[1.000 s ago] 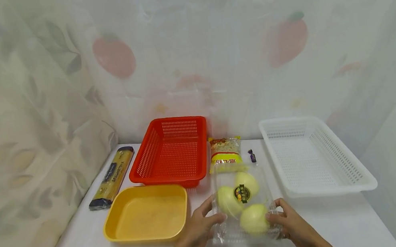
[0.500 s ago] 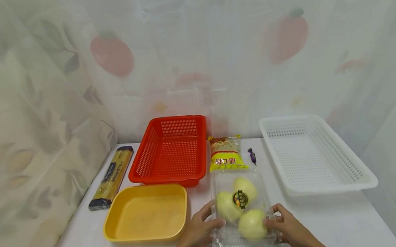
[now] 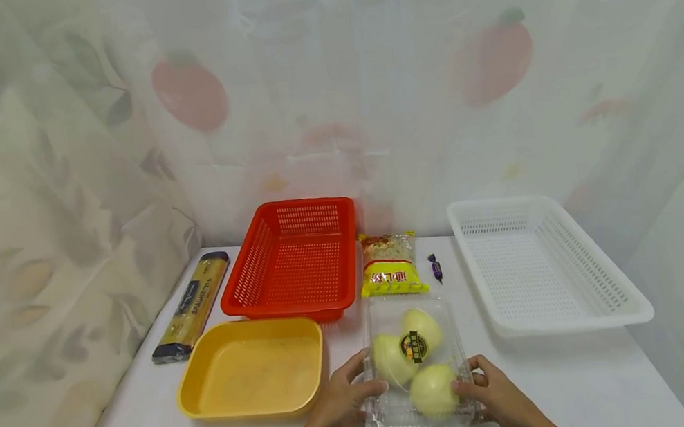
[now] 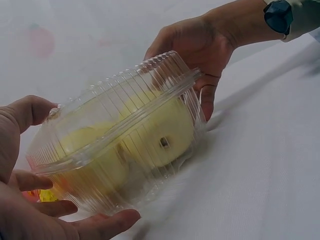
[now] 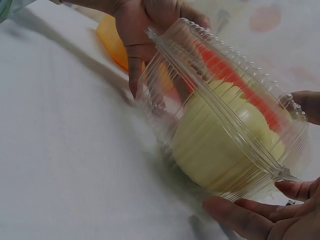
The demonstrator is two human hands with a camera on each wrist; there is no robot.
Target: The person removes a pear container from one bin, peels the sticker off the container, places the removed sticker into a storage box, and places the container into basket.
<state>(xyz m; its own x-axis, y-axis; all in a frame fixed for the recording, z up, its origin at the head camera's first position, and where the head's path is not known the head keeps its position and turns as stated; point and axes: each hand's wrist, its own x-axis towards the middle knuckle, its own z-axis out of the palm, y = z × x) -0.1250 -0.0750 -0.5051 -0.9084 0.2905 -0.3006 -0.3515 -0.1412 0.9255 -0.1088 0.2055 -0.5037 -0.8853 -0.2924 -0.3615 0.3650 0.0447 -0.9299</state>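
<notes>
Between both hands, at the front middle of the head view, is a clear plastic clamshell (image 3: 397, 413) with its lid down. Three pale yellow-green round fruits (image 3: 433, 390) show through it, under a dark round sticker on the lid. My left hand (image 3: 346, 401) holds the left side, thumb on the lid's edge and fingers lower down. On the opposite side my right hand (image 3: 501, 395) grips it the same way. In the left wrist view the clamshell (image 4: 134, 122) looks tilted, close to the white cloth, and a dark dimple shows on one fruit. Whether its bottom touches the cloth is unclear.
A yellow tub (image 3: 252, 407) stands left of my left hand, with a red basket (image 3: 352, 261) behind it. Spaghetti (image 3: 194, 305) lies at far left. A yellow food packet (image 3: 393, 267) and a purple wrapped candy (image 3: 435, 268) lie behind the clamshell. At right is a white basket (image 3: 579, 324).
Both hands have brought the clamshell slightly down and toward me, uncovering the front of the yellow packet. It hardly moves over the last half second.
</notes>
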